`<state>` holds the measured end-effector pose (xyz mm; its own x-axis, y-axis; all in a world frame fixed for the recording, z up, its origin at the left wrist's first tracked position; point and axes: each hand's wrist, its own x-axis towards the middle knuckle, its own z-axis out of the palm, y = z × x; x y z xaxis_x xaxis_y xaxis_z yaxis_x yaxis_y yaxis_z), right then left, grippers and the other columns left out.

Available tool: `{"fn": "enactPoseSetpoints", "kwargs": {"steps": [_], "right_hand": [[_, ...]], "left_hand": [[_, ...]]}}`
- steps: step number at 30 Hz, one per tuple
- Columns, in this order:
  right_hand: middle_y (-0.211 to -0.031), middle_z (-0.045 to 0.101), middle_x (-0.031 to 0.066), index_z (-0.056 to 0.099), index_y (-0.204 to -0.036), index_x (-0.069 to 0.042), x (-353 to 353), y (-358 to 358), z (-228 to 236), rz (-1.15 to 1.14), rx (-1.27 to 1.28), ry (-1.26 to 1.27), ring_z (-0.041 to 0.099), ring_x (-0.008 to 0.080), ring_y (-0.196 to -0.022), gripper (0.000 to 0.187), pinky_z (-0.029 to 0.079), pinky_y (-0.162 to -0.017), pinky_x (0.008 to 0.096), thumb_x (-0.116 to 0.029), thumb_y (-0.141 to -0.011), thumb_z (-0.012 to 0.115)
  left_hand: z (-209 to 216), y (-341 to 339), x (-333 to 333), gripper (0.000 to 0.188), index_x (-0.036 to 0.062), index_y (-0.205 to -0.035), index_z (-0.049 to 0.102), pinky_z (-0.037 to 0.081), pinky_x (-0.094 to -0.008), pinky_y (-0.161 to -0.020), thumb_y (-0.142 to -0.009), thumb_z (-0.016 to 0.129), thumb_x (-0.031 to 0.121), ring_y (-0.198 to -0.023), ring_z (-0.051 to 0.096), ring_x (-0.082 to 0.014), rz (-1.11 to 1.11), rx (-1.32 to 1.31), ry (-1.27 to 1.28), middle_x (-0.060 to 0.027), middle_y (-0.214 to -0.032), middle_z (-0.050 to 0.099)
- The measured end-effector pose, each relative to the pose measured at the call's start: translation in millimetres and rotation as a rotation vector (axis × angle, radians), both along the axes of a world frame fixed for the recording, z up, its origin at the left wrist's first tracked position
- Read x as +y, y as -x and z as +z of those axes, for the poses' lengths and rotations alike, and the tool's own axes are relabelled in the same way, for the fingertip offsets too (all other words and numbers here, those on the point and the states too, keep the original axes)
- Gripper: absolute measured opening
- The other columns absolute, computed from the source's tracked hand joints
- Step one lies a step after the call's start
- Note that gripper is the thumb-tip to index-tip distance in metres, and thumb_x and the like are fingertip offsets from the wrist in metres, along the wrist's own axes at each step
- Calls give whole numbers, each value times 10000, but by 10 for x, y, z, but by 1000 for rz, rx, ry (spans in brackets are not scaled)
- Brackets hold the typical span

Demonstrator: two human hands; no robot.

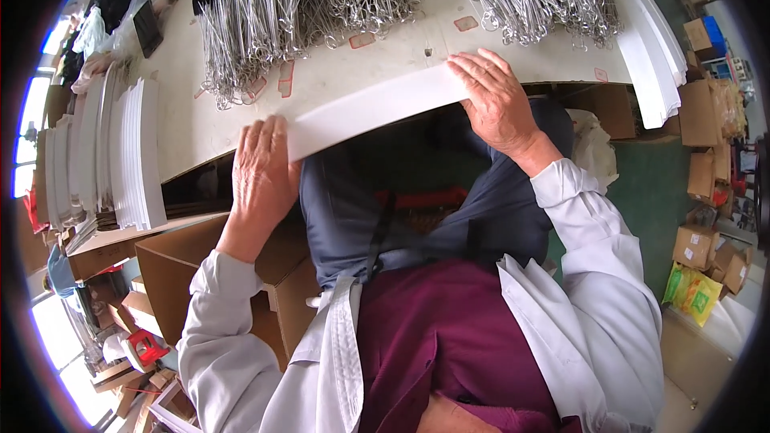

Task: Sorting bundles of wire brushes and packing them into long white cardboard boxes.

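Note:
A long, narrow white box or folded card strip [373, 116] lies along the near edge of the worktable, in front of my lap. My left hand [263, 168] grips its left end, fingers together and laid over the top. At the other end, my right hand [499, 104] has its fingers closed over the strip, the thumb hidden beneath. Beyond it on the table are bundles of thin metal wires with looped ends, one pile to the left [257, 40] and another to the right [553, 0].
Stacks of similar white strips stand at the table's left end [132, 156] and right end [654, 64]. An open cardboard box [180, 281] sits by my left forearm. More cartons [698, 244] and a yellow-green bag [691, 293] are on the floor at right.

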<state>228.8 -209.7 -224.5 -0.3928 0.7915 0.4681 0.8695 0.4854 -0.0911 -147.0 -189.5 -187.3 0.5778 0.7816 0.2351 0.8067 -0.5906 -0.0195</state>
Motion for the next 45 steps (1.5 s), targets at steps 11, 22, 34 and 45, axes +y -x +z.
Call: {"fn": "enactPoseSetpoints", "kwargs": {"steps": [11,22,34,45], "right_hand": [[-1248,642,134,662,-1241,-26,-212,601,323,165,348,-31,566,299,-1243,441,457,-1069,455,-173,-839,766],[-839,718,171,691,-1148,52,-600,796,-26,32,770,135,713,277,-736,314,560,-663,356,-167,-927,735],[-698,678,177,712,-906,40,-677,787,-67,43,1071,798,655,184,-608,229,500,-588,340,-173,-979,666],[-848,738,186,662,-1129,27,-786,1032,-89,-3,1279,521,739,243,-732,232,564,-655,328,-112,-947,701]], "left_hand": [[263,-764,-80,604,0,-1279,571,543,-423,-846,-792,826,248,-960,690,-380,-13,-323,728,-231,-1046,688],[-89,-826,-497,662,31,-1299,537,576,-440,-801,-752,847,237,-944,703,-387,51,-492,562,-209,-1046,696],[-258,-991,-640,782,139,-1416,416,585,-455,-830,-759,836,181,-1009,700,-407,58,-624,725,-205,-1165,680],[-349,-1030,-695,626,109,-1285,523,599,-446,-769,-751,842,182,-940,715,-393,28,-695,618,-189,-1073,692]]}}
